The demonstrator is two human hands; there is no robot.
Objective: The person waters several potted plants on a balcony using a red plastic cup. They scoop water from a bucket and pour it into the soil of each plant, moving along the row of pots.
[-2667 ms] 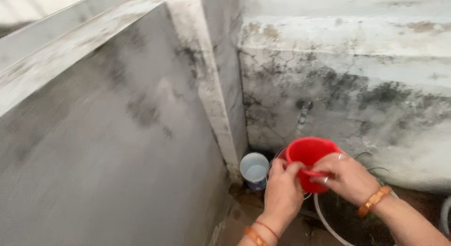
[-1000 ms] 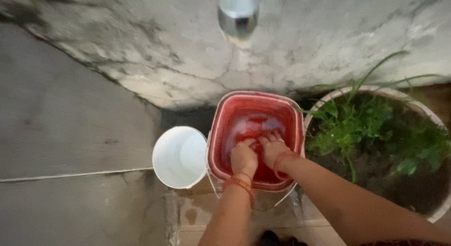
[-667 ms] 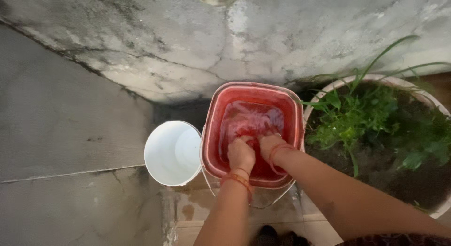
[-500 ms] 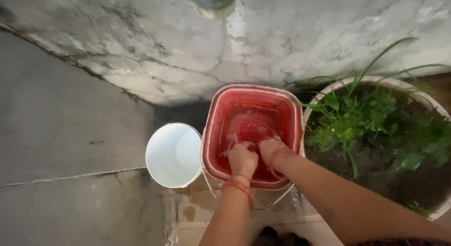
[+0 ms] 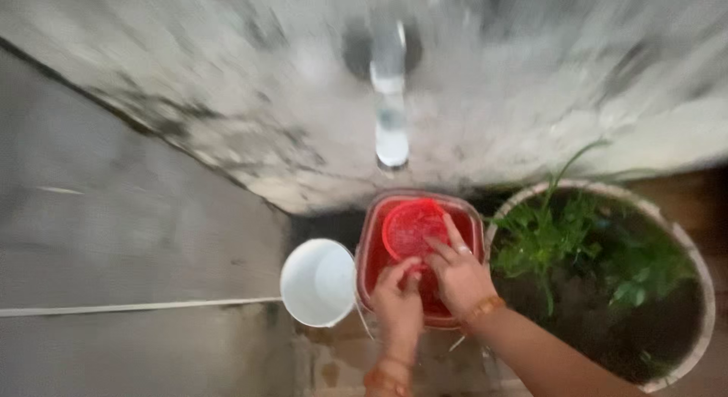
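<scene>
White bucket (image 5: pixel 318 282): stands left of and just beside the red bucket (image 5: pixel 474 232); contents cannot be told. Red bucket: below the tap (image 5: pixel 391 94); inside its mouth sits a red cup (image 5: pixel 409 227). Left hand (image 5: pixel 400 304) and right hand (image 5: pixel 456 274): both fingers on the cup; grip blurred, cannot tell. Planter (image 5: pixel 686 253), far right: holds soil and green plants (image 5: pixel 561 238).

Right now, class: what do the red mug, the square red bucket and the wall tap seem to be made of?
Red mug: probably plastic, with an even red colour and a thin rim.
Square red bucket: likely plastic too, with the same flat red and a thin moulded rim.
Wall tap: seems metal, silvery with bright glints, though blurred.
</scene>
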